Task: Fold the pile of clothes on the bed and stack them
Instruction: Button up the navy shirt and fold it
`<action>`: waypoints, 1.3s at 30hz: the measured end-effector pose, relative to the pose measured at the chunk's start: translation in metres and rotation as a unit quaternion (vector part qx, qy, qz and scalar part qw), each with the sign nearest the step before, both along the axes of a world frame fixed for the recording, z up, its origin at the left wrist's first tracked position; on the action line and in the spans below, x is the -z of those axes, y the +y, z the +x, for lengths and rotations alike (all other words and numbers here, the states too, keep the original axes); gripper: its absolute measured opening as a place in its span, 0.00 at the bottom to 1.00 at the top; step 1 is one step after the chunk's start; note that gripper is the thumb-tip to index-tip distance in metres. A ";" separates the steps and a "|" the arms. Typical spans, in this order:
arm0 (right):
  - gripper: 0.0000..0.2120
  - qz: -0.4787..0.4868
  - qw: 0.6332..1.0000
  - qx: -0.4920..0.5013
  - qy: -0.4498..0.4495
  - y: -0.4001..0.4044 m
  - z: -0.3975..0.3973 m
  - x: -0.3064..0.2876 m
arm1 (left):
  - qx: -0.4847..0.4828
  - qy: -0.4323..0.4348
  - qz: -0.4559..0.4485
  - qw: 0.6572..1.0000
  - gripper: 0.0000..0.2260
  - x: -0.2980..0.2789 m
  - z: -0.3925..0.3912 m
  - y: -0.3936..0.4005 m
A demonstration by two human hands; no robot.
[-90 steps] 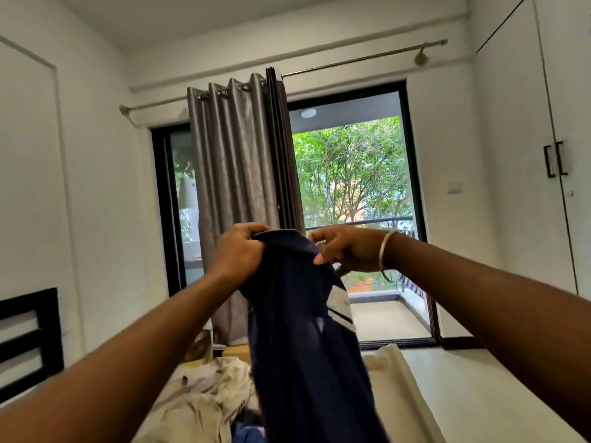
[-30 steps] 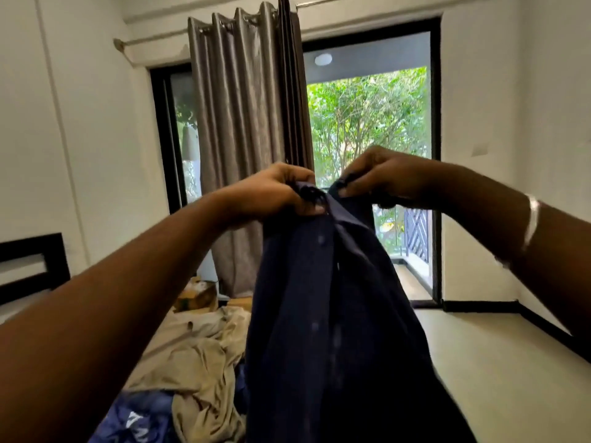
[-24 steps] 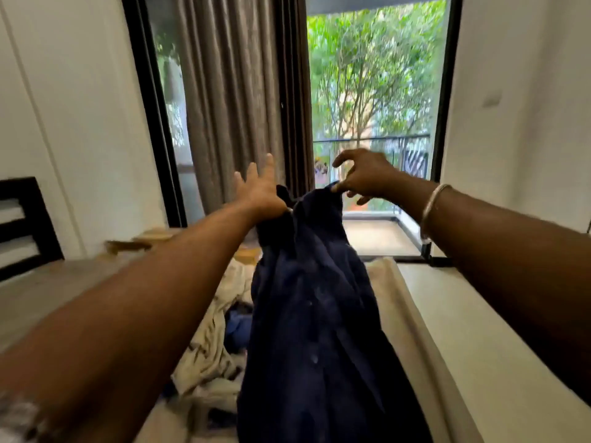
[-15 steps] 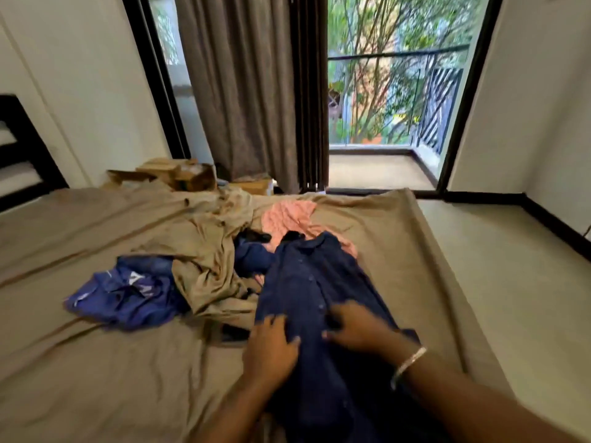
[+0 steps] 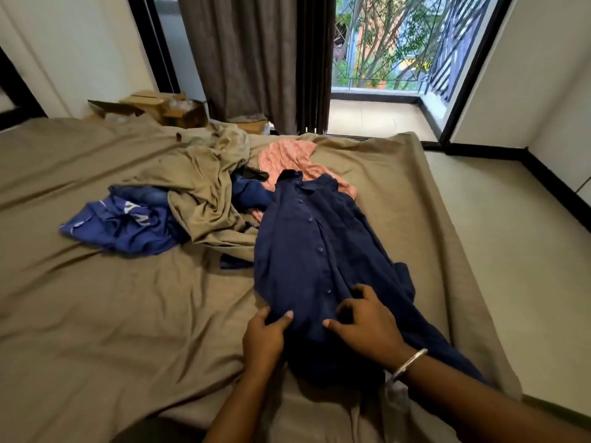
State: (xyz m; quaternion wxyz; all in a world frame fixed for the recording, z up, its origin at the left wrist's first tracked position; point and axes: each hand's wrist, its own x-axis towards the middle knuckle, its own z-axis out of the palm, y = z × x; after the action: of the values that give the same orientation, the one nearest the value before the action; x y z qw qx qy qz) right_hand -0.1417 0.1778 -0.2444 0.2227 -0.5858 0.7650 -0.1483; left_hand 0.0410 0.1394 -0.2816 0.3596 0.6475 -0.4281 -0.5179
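A navy button-up shirt [image 5: 319, 251] lies lengthwise on the bed [image 5: 112, 314], collar away from me. My left hand [image 5: 265, 334] pinches the shirt's left edge near the hem, thumb on top of the cloth. On the shirt's lower front my right hand [image 5: 367, 327] rests with bent, spread fingers and holds nothing. Behind the shirt lies the loose pile: a khaki garment [image 5: 204, 193], a blue printed garment [image 5: 128, 222], a pink garment [image 5: 287, 158] and a darker blue cloth [image 5: 252, 190].
The bed's right edge drops to a pale tiled floor [image 5: 511, 251]. Cardboard boxes [image 5: 166, 107] sit past the bed's far side, under a grey curtain [image 5: 256, 59]. An open balcony door [image 5: 383, 75] is beyond. A black headboard [image 5: 12, 97] shows at far left.
The shirt was held up in the air by both hands, then laid down flat on the bed. My hands slid down to its lower part, and the left one took its edge.
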 end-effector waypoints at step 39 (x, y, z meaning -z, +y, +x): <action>0.16 0.107 0.929 0.122 -0.332 0.080 0.055 -0.008 | 0.226 -0.117 -0.081 0.964 0.17 -0.031 0.005 0.016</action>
State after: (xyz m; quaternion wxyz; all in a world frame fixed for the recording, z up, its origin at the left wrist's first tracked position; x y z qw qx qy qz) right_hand -0.0870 0.2575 -0.2368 0.5054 -0.3777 0.7244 -0.2777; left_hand 0.0460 0.1558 -0.2510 0.2319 0.5589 -0.6429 -0.4696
